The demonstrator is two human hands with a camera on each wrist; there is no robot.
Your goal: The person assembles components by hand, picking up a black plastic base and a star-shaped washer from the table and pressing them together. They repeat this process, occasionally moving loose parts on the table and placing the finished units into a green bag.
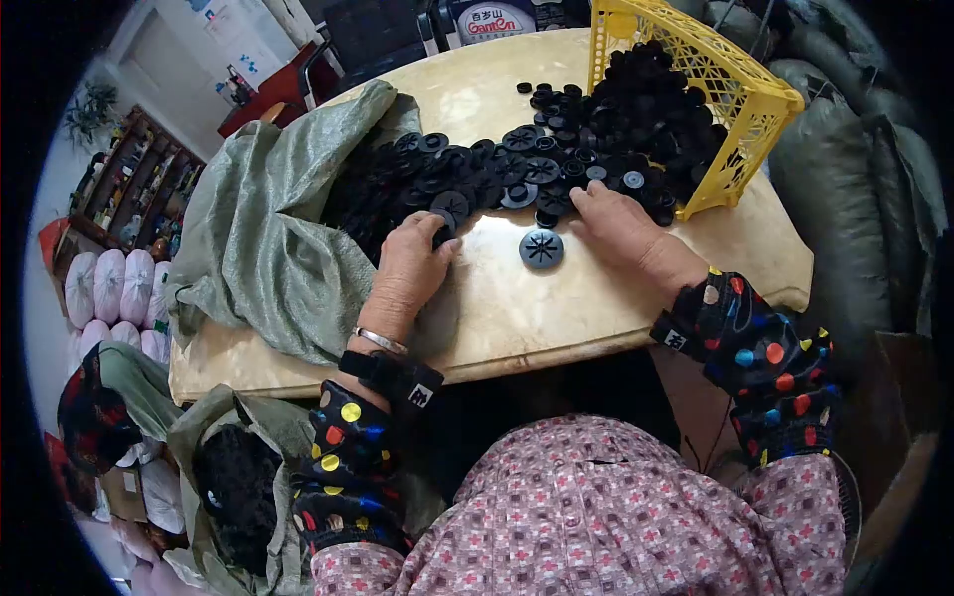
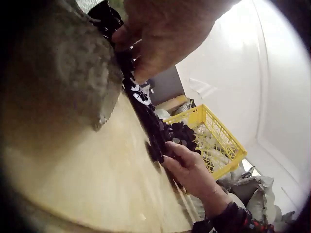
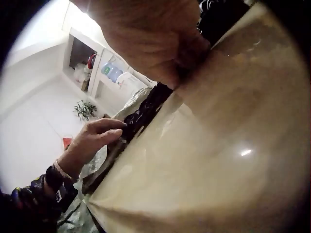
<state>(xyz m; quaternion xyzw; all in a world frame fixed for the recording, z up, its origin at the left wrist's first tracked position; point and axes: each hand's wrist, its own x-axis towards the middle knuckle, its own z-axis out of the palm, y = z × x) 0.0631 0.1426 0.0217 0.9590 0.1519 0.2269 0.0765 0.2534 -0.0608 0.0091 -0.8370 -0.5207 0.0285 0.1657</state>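
Many round black plastic pieces (image 1: 477,174) lie heaped across the table. At the near left edge of the heap, my left hand (image 1: 407,266) has thumb and fingers around a dark disc (image 1: 443,234), just below a slotted disc (image 1: 450,207). My right hand (image 1: 626,230) touches the heap's near edge with its fingers relaxed; what lies under the fingertips is partly hidden. Between the hands, a grey slotted disc (image 1: 542,249) lies flat on the table. The left wrist view shows the right hand (image 2: 192,172) beside the dark pieces.
A yellow crate (image 1: 740,109) lies on its side at the right, with black pieces spilling from its opening. Green woven sacking (image 1: 278,219) covers the table's left side. Below it, an open sack (image 1: 238,487) holds dark contents. Stuffed sacks (image 1: 835,199) stand beyond the table's right edge.
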